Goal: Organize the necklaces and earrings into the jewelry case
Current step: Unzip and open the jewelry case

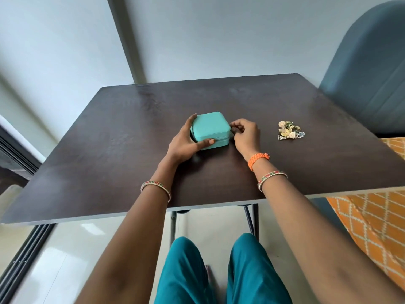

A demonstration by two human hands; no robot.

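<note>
A small turquoise jewelry case (210,127) sits closed in the middle of the dark wooden table (109,150). My left hand (186,141) grips its left side, thumb along the front edge and fingers round the far corner. My right hand (244,133) is at the case's right side, fingertips pinching something small at the zipper seam, likely the zipper pull. A small heap of earrings and necklaces (289,130), gold with shell shapes and coloured stones, lies on the table to the right, apart from both hands.
A blue-grey padded chair (372,73) stands behind the table's right corner. Orange patterned fabric (372,227) lies at the right below the table edge. A pale wall rises behind the table. My knees in teal trousers are under the front edge.
</note>
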